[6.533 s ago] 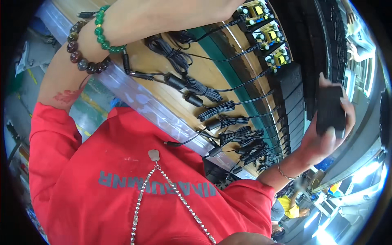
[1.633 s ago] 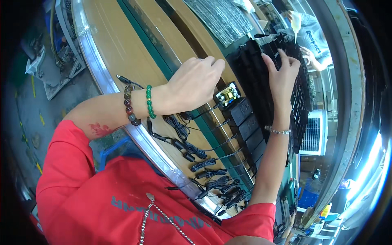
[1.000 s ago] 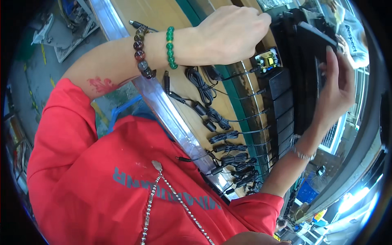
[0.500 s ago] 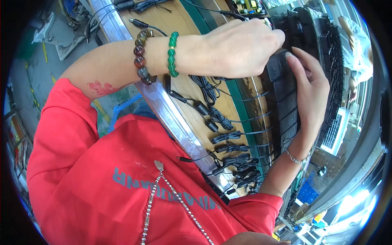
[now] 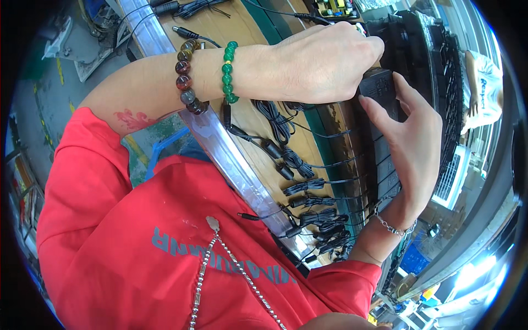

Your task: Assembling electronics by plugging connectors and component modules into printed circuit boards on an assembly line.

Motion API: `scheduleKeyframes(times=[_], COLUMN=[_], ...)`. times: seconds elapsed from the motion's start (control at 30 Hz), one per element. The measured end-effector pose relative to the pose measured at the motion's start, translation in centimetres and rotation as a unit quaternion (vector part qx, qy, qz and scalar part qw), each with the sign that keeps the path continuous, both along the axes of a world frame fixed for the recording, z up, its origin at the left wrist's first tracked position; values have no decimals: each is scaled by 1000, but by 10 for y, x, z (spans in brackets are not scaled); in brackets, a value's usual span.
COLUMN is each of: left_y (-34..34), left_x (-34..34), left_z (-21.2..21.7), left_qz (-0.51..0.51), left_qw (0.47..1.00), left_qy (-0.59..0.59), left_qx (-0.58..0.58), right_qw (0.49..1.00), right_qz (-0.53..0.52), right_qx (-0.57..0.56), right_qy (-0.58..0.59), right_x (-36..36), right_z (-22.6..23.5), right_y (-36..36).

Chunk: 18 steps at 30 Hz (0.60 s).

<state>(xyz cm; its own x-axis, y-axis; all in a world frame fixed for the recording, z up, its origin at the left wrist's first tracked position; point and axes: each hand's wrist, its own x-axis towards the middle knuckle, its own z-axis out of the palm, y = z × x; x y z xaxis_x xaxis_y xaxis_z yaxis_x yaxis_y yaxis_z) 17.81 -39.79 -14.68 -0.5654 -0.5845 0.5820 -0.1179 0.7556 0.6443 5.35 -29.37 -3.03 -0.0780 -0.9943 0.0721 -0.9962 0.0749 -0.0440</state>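
Note:
My left hand, with bead bracelets on its wrist, is closed in a fist above the far edge of the bench. Its fingertips are turned away, so what they hold, if anything, is hidden. Just beside it, my right hand has its thumb and forefinger around a black power adapter housing. This housing lies at the head of a row of similar black housings, partly covered by my right hand. Thin black cables run from the row to coiled leads on the bench.
A wooden bench top has a shiny metal edge near my body. An exposed circuit board sits at the top. Black trays stand beyond the row. Another person is at the far right.
My right thumb has shifted left and down, and the hand now spans the housing's end. The housings have moved slightly. My left fist has barely moved. The other person has changed posture.

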Motion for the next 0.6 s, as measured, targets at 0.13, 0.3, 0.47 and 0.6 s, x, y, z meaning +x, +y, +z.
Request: scheduleKeyframes(times=[0.13, 0.3, 0.47, 0.6], left_y=[0, -2, -2, -1], left_x=[1, 1, -1, 2], left_z=[1, 0, 2, 4], left_qz=[-7, -9, -8, -12], left_qw=[1000, 999, 999, 1000], left_qy=[-11, 26, 1, -5], left_qx=[9, -35, -31, -15], right_qw=[1000, 1000, 1000, 999], right_qz=[-19, -6, 10, 33], right_qx=[12, 1, 9, 23], right_qy=[-22, 14, 16, -9], right_x=[1, -2, -4, -18], right_z=[0, -3, -2, -3], right_y=[-1, 0, -5, -9])
